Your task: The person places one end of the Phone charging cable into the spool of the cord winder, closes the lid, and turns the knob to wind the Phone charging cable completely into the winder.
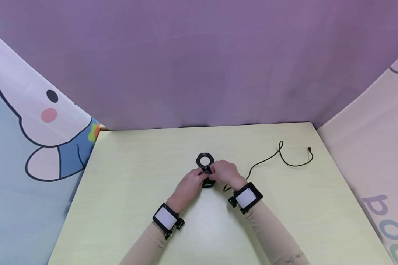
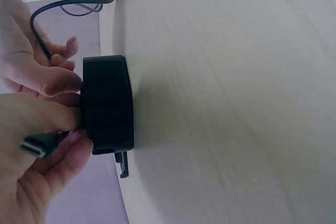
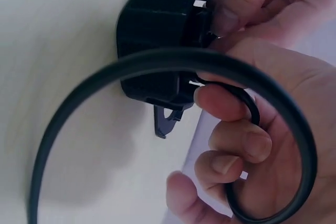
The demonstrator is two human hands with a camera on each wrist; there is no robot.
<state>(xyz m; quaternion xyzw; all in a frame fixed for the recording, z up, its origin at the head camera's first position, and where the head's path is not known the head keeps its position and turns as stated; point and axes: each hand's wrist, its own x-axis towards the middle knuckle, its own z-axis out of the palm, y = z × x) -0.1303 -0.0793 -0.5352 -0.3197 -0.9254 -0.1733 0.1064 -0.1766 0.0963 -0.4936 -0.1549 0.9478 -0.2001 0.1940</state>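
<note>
A small black many-sided case (image 1: 208, 184) stands on the table, its ring-shaped lid (image 1: 199, 161) swung back behind it. My left hand (image 1: 188, 185) grips the case's near-left side, fingertips at its upper opening. A cable end with a metal plug (image 2: 35, 146) sticks out beside those fingers. From the other side my right hand (image 1: 226, 173) reaches to the same opening and holds the black cable (image 3: 173, 59), which loops through its curled fingers. The fingers cover most of the case's inside. A small flat tab (image 3: 166, 121) juts from the case's side.
The rest of the cable runs across the pale table (image 1: 129, 158) to the right, with a small loop midway and a plug (image 1: 309, 149) at its far end. A purple curtain (image 1: 199, 66) borders the back, and printed cloths hang at both sides.
</note>
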